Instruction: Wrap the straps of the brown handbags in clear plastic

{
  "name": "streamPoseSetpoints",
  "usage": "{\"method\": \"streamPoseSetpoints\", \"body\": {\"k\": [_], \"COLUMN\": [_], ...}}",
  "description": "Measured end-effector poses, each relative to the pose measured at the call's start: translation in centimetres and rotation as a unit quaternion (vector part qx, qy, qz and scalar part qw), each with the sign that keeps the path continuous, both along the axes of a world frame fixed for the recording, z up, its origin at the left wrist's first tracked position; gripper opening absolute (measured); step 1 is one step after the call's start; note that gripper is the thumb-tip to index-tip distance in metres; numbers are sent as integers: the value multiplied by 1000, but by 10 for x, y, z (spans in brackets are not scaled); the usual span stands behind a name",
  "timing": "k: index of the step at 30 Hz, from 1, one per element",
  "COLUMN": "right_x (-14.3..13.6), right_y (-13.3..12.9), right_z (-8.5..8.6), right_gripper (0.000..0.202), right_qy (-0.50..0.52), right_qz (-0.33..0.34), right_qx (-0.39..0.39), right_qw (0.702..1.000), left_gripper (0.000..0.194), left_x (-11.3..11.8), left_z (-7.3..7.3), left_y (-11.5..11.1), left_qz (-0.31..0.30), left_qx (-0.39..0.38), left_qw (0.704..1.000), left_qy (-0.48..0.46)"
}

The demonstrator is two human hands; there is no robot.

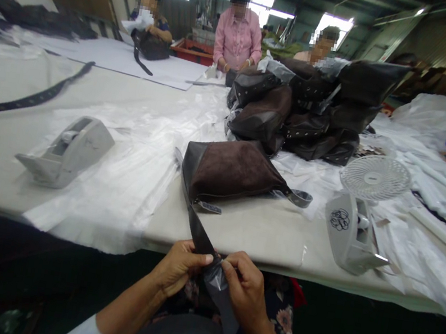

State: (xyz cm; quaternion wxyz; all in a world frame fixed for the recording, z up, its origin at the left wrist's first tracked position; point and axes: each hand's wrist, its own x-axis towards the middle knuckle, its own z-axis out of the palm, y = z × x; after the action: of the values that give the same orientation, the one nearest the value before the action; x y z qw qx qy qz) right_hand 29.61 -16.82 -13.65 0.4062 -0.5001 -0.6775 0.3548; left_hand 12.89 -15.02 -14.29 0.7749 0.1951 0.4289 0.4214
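Observation:
A dark brown handbag [233, 171] lies on its side on the table in front of me, a small tag [210, 207] at its near edge. Its black strap [198, 230] runs down over the table edge to my hands. My left hand [183, 266] pinches the strap between thumb and fingers. Close beside it, my right hand [245, 282] is closed at the same spot, gripping a thin, shiny clear plastic wrap [217, 281] around the strap. What lies under the fingertips is partly hidden.
Tape dispensers stand left [75, 151] and right [348, 233], the right one below a white fan [375, 178]. Plastic sheets [119, 172] cover the table's left middle. Behind are piled dark bags [301, 106]. Another strap [29, 97] lies far left. Several people work across the table.

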Motion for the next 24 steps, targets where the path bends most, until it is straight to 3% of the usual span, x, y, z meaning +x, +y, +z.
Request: {"method": "streamPoseSetpoints", "body": {"k": [3, 8, 13, 16, 22, 24], "right_x": [-1, 0, 3, 5, 2, -1], "right_y": [0, 5, 8, 11, 18, 19], "right_z": [0, -4, -9, -6, 6, 7], "right_gripper": [20, 16, 16, 13, 11, 11], "right_qy": [-34, 10, 1, -19, -35, -52], "right_qz": [12, 34, 96, 116, 181, 174], "right_qx": [51, -9, 81, 95, 47, 17], "right_qw": [998, 999, 992, 988, 982, 983], "left_gripper": [26, 30, 29, 26, 25, 24], "left_x": [0, -1, -2, -3, -1, -1], "left_z": [-1, -2, -6, -7, -6, -6], "left_y": [1, 1, 1, 1, 0, -1], "left_qz": [-2, 8, 16, 7, -14, -14], "left_qx": [-2, -3, -4, -6, -2, 0], "left_qw": [1000, 1000, 999, 1000, 1000, 1000], "left_qy": [8, 14, 28, 17, 2, 17]}}
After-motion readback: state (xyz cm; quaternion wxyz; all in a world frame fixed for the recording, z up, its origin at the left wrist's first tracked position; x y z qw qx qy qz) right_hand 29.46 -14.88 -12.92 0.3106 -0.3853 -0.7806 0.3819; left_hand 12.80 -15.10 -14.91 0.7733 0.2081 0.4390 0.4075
